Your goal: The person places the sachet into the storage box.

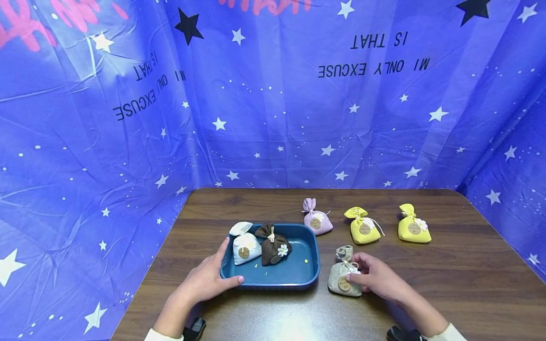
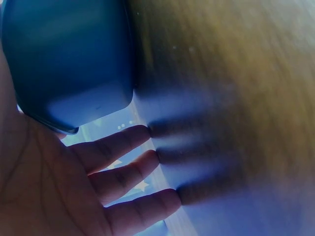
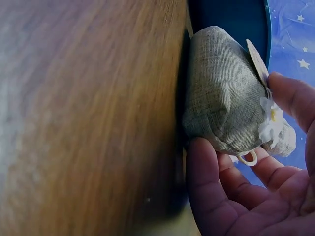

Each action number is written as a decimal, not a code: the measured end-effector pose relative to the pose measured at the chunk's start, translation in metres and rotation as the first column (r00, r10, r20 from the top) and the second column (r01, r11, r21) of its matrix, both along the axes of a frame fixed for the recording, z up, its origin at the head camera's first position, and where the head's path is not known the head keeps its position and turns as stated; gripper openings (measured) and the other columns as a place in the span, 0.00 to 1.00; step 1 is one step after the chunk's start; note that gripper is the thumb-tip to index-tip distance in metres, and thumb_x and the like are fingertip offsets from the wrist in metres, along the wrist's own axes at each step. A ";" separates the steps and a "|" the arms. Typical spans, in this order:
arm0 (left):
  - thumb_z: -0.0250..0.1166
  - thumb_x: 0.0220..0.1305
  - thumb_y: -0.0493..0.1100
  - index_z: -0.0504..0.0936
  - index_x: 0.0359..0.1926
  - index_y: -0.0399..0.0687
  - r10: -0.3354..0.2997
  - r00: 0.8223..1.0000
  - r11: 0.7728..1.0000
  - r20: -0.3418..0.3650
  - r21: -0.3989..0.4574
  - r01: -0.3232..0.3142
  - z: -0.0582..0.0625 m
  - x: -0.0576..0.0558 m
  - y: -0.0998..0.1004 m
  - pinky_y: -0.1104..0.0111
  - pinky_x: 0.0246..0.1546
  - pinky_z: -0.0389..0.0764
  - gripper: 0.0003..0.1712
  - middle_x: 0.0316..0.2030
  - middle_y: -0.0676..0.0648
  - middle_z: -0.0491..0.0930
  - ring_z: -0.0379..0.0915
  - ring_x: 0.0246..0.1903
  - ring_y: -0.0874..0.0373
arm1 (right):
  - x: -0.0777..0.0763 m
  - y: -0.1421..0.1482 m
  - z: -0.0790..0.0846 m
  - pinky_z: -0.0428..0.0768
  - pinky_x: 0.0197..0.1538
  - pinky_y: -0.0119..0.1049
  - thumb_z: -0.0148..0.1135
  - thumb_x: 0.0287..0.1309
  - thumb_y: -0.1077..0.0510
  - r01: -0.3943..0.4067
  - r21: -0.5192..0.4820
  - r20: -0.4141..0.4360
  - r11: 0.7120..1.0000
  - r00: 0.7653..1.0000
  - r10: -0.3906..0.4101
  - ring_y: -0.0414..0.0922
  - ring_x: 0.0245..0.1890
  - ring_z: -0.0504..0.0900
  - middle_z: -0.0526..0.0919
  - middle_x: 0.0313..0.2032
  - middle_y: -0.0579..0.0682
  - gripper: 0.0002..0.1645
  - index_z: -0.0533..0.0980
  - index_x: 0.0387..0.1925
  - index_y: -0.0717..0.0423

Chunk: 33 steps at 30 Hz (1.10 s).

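At the near side, light sleeves and a black wrist band [image 1: 195, 330] show below the forearms. The right hand [image 1: 378, 277] pinches a grey, coarse-woven cloth pouch with a gathered neck [image 1: 337, 278], its thumb on the round tan tag by a white fabric flower and its other fingers curled behind the pouch's right side. The pouch sits between the two hands, directly at the right fingertips and well apart from the left hand; whether its base touches the dark brown wood-grain tabletop [image 1: 179, 258] is hard to tell.

The left hand [image 1: 207, 278] is spread about the left end of a dark blue rectangular tray with rounded corners [image 1: 294, 265], thumb at the near rim and index finger at the left rim, the other fingers extended apart from one another. The tray lies just left of the grey pouch. Inside, toward its left, a white cloth pouch [image 1: 238, 245] and a dark brown cloth pouch [image 1: 268, 250] lie side by side.

Farther back, a pale pink cloth pouch [image 1: 326, 225] lies just beyond the tray's far right corner, then a bright yellow cloth pouch [image 1: 361, 238] and a second yellow pouch [image 1: 408, 236] to its right. Behind hangs a blue star-printed cloth [image 1: 277, 118].
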<state>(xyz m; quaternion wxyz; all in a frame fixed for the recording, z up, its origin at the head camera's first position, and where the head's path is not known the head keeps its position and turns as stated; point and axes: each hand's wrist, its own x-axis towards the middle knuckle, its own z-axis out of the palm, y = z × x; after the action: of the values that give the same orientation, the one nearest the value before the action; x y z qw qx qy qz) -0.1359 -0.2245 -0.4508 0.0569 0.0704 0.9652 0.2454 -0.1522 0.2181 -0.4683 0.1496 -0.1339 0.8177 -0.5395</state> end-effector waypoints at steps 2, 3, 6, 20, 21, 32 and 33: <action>0.70 0.52 0.71 0.45 0.80 0.50 0.000 1.000 1.000 0.000 0.001 0.000 0.000 0.000 0.000 0.41 0.59 0.67 0.66 0.64 0.28 0.68 0.66 0.64 0.34 | 0.000 -0.001 0.000 0.77 0.24 0.34 0.71 0.57 0.60 0.004 0.013 -0.010 1.000 1.000 -0.004 0.41 0.25 0.75 0.77 0.33 0.52 0.22 0.70 0.47 0.66; 0.70 0.52 0.71 0.45 0.80 0.50 0.001 1.000 1.000 0.001 -0.001 -0.001 0.000 0.000 0.000 0.41 0.59 0.67 0.66 0.64 0.28 0.68 0.66 0.63 0.34 | -0.001 -0.002 0.000 0.77 0.23 0.34 0.71 0.57 0.60 0.009 0.021 -0.016 1.000 1.000 -0.009 0.41 0.24 0.75 0.77 0.33 0.52 0.22 0.71 0.46 0.66; 0.70 0.51 0.71 0.45 0.80 0.50 0.000 1.000 1.000 -0.003 -0.003 0.000 -0.001 -0.001 -0.001 0.41 0.59 0.68 0.66 0.64 0.28 0.69 0.66 0.63 0.34 | -0.001 -0.002 0.001 0.76 0.23 0.33 0.71 0.56 0.60 0.023 0.037 -0.026 0.999 0.999 -0.022 0.41 0.24 0.74 0.77 0.33 0.52 0.20 0.71 0.44 0.65; 0.69 0.51 0.71 0.45 0.80 0.51 0.004 1.000 1.000 -0.007 -0.002 -0.004 -0.004 -0.002 -0.001 0.41 0.59 0.68 0.66 0.64 0.29 0.69 0.66 0.63 0.35 | -0.001 -0.003 0.000 0.76 0.24 0.34 0.71 0.56 0.62 0.054 0.019 -0.053 0.998 0.997 -0.053 0.40 0.25 0.74 0.77 0.35 0.53 0.21 0.72 0.46 0.67; 0.69 0.51 0.71 0.45 0.80 0.51 0.003 1.000 1.000 -0.008 -0.002 -0.003 -0.004 -0.002 -0.001 0.41 0.59 0.68 0.66 0.64 0.29 0.68 0.66 0.63 0.35 | -0.001 -0.003 0.000 0.76 0.24 0.33 0.71 0.56 0.61 0.061 0.022 -0.059 0.998 0.996 -0.060 0.40 0.25 0.74 0.77 0.34 0.53 0.21 0.73 0.46 0.67; 0.69 0.52 0.71 0.45 0.80 0.51 0.005 1.000 1.000 0.001 0.000 -0.005 -0.003 -0.002 -0.001 0.41 0.59 0.68 0.66 0.64 0.29 0.69 0.66 0.63 0.35 | 0.006 0.001 0.005 0.80 0.27 0.37 0.70 0.58 0.57 0.050 0.034 0.006 0.998 0.999 -0.050 0.42 0.30 0.77 0.78 0.37 0.54 0.26 0.72 0.51 0.68; 0.69 0.52 0.71 0.45 0.80 0.50 0.005 1.000 1.000 0.000 -0.001 -0.005 -0.003 -0.002 -0.001 0.41 0.59 0.68 0.66 0.64 0.29 0.69 0.67 0.63 0.35 | 0.006 0.001 0.005 0.80 0.26 0.37 0.70 0.58 0.57 0.035 0.031 0.012 0.999 0.999 -0.035 0.42 0.29 0.77 0.78 0.37 0.54 0.26 0.71 0.51 0.69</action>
<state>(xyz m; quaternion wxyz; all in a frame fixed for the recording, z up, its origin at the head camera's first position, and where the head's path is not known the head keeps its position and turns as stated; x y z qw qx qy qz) -0.1378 -0.2253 -0.4535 0.0565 0.0680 0.9655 0.2450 -0.1462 0.2194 -0.4633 0.1473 -0.1140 0.8271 -0.5303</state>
